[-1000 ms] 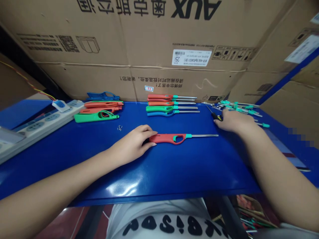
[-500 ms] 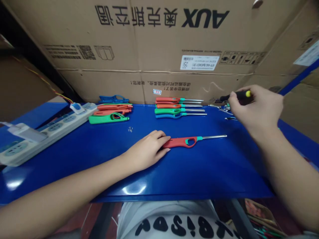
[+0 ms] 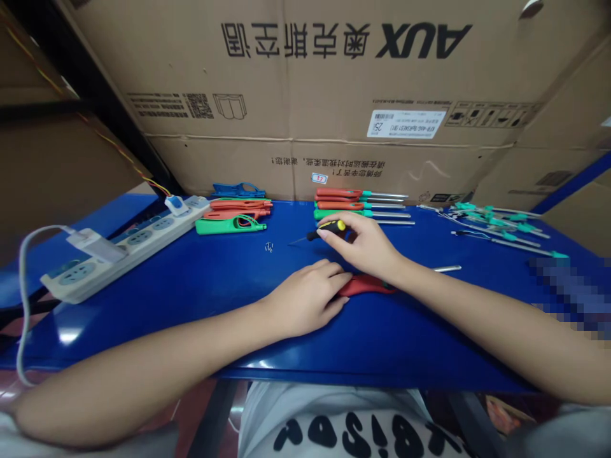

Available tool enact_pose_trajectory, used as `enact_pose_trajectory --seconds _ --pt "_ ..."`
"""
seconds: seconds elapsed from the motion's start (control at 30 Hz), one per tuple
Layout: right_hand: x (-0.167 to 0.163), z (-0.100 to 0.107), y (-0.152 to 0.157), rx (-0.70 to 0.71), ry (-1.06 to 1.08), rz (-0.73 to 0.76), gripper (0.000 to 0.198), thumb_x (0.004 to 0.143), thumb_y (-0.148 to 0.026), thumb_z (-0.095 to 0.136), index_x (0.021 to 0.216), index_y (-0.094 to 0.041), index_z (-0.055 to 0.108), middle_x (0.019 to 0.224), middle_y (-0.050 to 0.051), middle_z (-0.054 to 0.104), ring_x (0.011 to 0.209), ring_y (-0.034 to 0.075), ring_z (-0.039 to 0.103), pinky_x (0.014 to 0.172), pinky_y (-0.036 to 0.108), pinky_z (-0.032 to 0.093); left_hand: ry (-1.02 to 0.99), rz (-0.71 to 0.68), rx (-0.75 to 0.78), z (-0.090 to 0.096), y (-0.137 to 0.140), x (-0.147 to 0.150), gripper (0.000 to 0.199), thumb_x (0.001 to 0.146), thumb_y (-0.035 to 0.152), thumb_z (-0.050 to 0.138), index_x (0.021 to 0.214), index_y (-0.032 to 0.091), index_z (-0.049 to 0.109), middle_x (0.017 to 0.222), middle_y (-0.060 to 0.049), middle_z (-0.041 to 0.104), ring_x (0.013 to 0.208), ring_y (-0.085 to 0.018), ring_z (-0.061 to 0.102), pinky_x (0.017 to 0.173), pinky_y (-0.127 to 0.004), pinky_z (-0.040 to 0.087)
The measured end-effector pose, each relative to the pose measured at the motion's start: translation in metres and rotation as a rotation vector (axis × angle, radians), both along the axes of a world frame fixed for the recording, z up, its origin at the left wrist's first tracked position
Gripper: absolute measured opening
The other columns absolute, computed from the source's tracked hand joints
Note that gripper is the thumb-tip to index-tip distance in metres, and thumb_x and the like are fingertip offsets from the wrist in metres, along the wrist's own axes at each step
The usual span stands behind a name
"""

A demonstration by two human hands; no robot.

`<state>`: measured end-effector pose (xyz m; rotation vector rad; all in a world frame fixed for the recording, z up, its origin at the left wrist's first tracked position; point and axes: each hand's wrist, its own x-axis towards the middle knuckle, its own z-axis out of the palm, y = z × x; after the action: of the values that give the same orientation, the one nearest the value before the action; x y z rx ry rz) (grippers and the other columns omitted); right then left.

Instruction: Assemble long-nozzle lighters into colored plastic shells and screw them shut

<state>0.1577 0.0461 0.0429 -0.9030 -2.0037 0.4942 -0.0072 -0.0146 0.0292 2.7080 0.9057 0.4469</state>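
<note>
My left hand [image 3: 308, 299] is closed around the handle end of a red long-nosed lighter [image 3: 365, 284] lying on the blue tabletop. The lighter's metal tube sticks out to the right, its middle hidden behind my right wrist. In my right hand [image 3: 367, 245] is a screwdriver with a black and yellow handle [image 3: 329, 229], held above the lighter. Its thin shaft points left, and the tip is near a small heap of screws [image 3: 269, 247] on the table.
Several finished-looking lighters [image 3: 338, 193] lie in a row at the back. Coloured handle shells [image 3: 231, 224] are stacked to their left, beside a white power strip [image 3: 128, 248]. Metal tubes with teal parts [image 3: 510, 222] lie at the right. A cardboard sheet [image 3: 329, 89] stands behind.
My right hand has brought the screwdriver leftward from the back right to above the red lighter, its shaft now pointing at the screws. My left hand keeps its hold; the view has shifted slightly.
</note>
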Motion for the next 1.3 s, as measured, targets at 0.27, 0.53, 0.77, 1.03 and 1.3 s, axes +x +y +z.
enact_pose_trajectory --seconds 0.27,0.53,0.77,1.03,1.3 --pt "-0.016 -0.005 0.001 -0.066 0.036 0.041 0.016 0.091 -0.032 0.064 0.099 -0.02 0.071 0.105 0.005 0.075 0.097 0.02 0.069 0.09 0.035 0.052 -0.095 -0.028 -0.008 -0.002 0.003 0.0 0.032 0.094 0.018 0.06 0.126 0.015 0.062 0.131 -0.014 0.066 0.124 -0.027 0.06 0.109 -0.045 0.049" --pt "-0.017 -0.007 0.003 -0.074 0.124 0.013 0.019 0.091 -0.038 0.065 0.097 -0.021 0.07 0.101 0.005 0.075 0.093 0.02 0.068 0.086 0.035 0.053 -0.095 -0.033 -0.026 -0.004 0.006 0.0 0.031 0.095 0.019 0.06 0.125 0.016 0.063 0.128 -0.014 0.066 0.123 -0.026 0.06 0.108 -0.043 0.049" --pt "-0.007 0.001 0.006 -0.198 0.317 -0.013 0.032 0.088 -0.051 0.068 0.092 -0.02 0.069 0.088 0.004 0.073 0.074 0.017 0.068 0.066 0.031 0.055 -0.054 -0.03 -0.002 -0.006 0.008 0.0 0.029 0.098 0.024 0.056 0.125 0.014 0.064 0.117 -0.013 0.068 0.109 -0.026 0.062 0.098 -0.042 0.053" --pt "-0.011 -0.008 0.005 -0.263 0.249 0.096 0.03 0.088 -0.042 0.07 0.111 -0.023 0.07 0.106 0.004 0.073 0.064 0.012 0.062 0.058 0.028 0.053 -0.067 -0.057 -0.023 -0.006 0.01 -0.001 0.034 0.096 0.021 0.059 0.13 0.015 0.062 0.127 -0.013 0.066 0.122 -0.027 0.058 0.11 -0.043 0.046" --pt "-0.011 -0.005 -0.001 -0.229 0.197 0.086 0.026 0.089 -0.037 0.069 0.111 -0.023 0.071 0.113 0.005 0.072 0.073 0.014 0.065 0.06 0.028 0.053 -0.093 -0.073 -0.034 -0.009 0.011 -0.001 0.035 0.096 0.019 0.059 0.13 0.015 0.062 0.13 -0.014 0.065 0.126 -0.026 0.057 0.112 -0.043 0.045"
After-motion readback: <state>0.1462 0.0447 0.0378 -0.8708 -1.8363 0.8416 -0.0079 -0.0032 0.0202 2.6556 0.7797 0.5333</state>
